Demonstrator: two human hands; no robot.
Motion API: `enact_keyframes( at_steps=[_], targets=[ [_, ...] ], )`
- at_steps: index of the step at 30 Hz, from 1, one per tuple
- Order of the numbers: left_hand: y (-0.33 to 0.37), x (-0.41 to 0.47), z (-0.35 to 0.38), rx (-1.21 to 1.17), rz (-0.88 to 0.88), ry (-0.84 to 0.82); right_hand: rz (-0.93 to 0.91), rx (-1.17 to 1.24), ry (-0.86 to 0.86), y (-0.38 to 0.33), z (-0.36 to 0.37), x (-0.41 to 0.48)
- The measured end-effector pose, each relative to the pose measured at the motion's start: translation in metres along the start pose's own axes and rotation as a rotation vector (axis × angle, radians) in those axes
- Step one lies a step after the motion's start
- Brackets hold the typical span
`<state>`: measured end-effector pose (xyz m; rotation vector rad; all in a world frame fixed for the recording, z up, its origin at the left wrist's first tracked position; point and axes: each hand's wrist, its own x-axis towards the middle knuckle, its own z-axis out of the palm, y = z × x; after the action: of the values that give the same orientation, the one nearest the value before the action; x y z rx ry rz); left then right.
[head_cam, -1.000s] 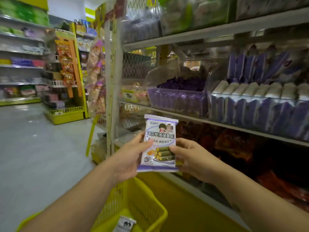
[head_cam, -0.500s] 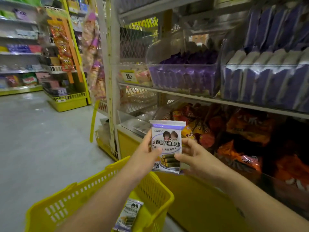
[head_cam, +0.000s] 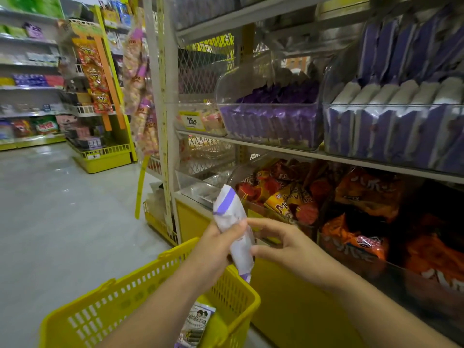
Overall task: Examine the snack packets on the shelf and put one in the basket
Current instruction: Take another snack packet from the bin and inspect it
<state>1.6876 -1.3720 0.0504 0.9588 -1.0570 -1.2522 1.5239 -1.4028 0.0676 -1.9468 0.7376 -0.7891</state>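
Observation:
My left hand (head_cam: 213,249) grips a white and purple snack packet (head_cam: 232,217), turned edge-on so its back faces me, above the far right corner of the yellow basket (head_cam: 140,292). My right hand (head_cam: 283,247) hovers just right of the packet with loosely spread fingers, holding nothing. A second packet of the same kind (head_cam: 195,325) lies inside the basket. Clear bins of purple packets (head_cam: 271,121) and of white and purple packets (head_cam: 391,126) stand on the shelf (head_cam: 251,144) above my hands.
Orange and red snack bags (head_cam: 364,194) fill the lower shelf at right. A yellow shelf base (head_cam: 296,310) runs beside the basket. More racks (head_cam: 100,96) stand across the grey floor (head_cam: 50,209) at left.
The packet has been turned from front-facing to edge-on. My right hand has let go of it, and only my left hand holds it now. The view has tilted down toward the basket.

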Motion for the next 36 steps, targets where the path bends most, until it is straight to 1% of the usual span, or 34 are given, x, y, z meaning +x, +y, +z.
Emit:
enact_keyframes(
  at_steps=[2, 3, 5, 7, 11, 15, 17, 19, 21, 23, 25, 29, 31, 36],
  targets=[
    [0.005, -0.002, -0.007, -0.171, -0.016, -0.058, 0.011, 0.03, 0.062, -0.001, -0.004, 0.0],
    [0.006, -0.003, -0.01, -0.209, -0.018, -0.098, 0.024, 0.063, 0.075, -0.001, -0.005, 0.0],
    [0.007, -0.004, -0.015, -0.257, -0.036, -0.155, 0.07, 0.162, 0.045, -0.001, -0.005, 0.0],
    [0.008, -0.004, -0.018, -0.289, -0.04, -0.153, 0.098, 0.255, 0.002, -0.001, -0.003, -0.001],
    [0.011, -0.001, -0.019, -0.205, 0.061, 0.004, 0.08, 0.287, -0.017, -0.008, -0.001, -0.003],
    [0.012, 0.002, -0.018, -0.216, 0.095, 0.097, 0.11, 0.457, -0.126, -0.009, -0.002, -0.002],
    [0.011, 0.003, -0.016, -0.232, 0.092, 0.188, 0.125, 0.542, -0.151, -0.007, -0.002, -0.002],
    [0.007, 0.005, -0.014, -0.132, 0.104, 0.278, 0.136, 0.59, -0.144, -0.004, -0.001, -0.001],
    [0.005, 0.005, -0.011, 0.008, 0.134, 0.325, 0.147, 0.611, -0.136, -0.003, 0.001, -0.001],
    [0.004, 0.004, -0.01, 0.116, 0.132, 0.283, 0.151, 0.608, -0.097, -0.002, 0.002, 0.0],
    [0.005, 0.003, -0.008, 0.216, 0.085, 0.188, 0.155, 0.583, -0.024, -0.001, 0.002, 0.001],
    [0.005, 0.002, -0.006, 0.405, 0.019, 0.059, 0.138, 0.419, 0.076, -0.003, -0.001, 0.0],
    [0.003, 0.002, -0.006, 0.416, 0.03, 0.045, 0.11, 0.341, 0.085, -0.004, 0.0, -0.002],
    [0.001, 0.003, -0.007, 0.421, 0.084, 0.088, 0.047, 0.202, 0.075, -0.008, 0.004, -0.006]
  ],
)
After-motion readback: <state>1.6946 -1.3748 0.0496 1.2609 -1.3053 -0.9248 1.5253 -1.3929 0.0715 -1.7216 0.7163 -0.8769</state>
